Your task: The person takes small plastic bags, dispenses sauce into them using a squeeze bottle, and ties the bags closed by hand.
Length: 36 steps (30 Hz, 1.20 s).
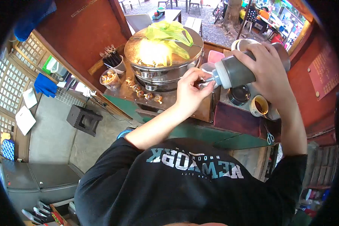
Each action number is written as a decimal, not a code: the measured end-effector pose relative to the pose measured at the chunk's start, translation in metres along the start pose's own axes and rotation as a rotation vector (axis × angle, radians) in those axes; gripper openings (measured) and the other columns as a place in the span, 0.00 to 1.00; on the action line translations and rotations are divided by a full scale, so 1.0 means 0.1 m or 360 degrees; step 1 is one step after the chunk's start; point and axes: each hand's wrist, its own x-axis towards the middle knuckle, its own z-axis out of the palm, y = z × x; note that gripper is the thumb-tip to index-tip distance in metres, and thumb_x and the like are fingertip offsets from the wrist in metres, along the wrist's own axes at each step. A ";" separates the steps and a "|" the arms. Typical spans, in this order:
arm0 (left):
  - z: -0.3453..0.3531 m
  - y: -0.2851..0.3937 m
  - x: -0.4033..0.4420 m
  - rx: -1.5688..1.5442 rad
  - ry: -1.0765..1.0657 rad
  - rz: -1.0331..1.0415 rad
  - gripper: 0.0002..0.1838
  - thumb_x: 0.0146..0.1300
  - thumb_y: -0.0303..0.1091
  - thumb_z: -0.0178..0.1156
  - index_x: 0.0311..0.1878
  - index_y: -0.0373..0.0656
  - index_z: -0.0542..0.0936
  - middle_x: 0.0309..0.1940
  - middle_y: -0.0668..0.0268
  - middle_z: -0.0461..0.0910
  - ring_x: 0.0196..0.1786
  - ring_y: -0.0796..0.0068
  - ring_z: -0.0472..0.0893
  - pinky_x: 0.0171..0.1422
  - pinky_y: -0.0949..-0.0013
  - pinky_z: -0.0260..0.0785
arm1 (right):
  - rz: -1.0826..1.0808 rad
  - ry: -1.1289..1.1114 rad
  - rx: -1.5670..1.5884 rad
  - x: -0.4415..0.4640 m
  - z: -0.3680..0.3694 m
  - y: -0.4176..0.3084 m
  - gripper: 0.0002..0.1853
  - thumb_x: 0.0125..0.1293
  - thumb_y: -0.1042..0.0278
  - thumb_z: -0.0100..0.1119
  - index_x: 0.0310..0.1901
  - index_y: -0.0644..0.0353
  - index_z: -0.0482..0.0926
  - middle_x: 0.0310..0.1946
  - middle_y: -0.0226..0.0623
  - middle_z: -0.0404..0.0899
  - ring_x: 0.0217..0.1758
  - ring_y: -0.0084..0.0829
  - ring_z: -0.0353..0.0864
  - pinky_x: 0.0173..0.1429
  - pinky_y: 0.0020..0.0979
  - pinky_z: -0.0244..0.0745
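Note:
My right hand (265,71) is wrapped round a grey squeeze bottle (237,71) with a pale cap, tipped on its side with its nozzle pointing left. At the nozzle tip, my left hand (192,90) pinches a thin, whitish small plastic bag (215,86), mostly hidden by the fingers. Left of my hands, several small tied bags of brown sauce (148,96) lie in a row on the counter. A clear tub (110,79) behind them holds more such bags. Below the bottle stand a dark round container (239,95) and a cup of brown sauce (259,105).
A large round steel pot (165,71) with a lid stands on the counter, a yellow-green plastic bag (169,35) on top. Beside it is a cup of dark sticks (115,62). Scissors (269,133) hang at the counter's front edge. A black stool (84,118) stands on the floor.

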 end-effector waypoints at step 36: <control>-0.13 0.07 0.55 -0.0541 -0.0832 -0.0404 0.12 0.56 0.38 0.70 0.38 0.40 0.87 0.51 0.67 0.79 0.54 0.75 0.77 0.63 0.67 0.66 | -0.0332 -0.0403 -0.0533 0.53 -0.82 -0.02 0.20 0.60 0.73 0.58 0.55 0.45 0.78 0.47 0.40 0.80 0.56 0.36 0.79 0.72 0.45 0.59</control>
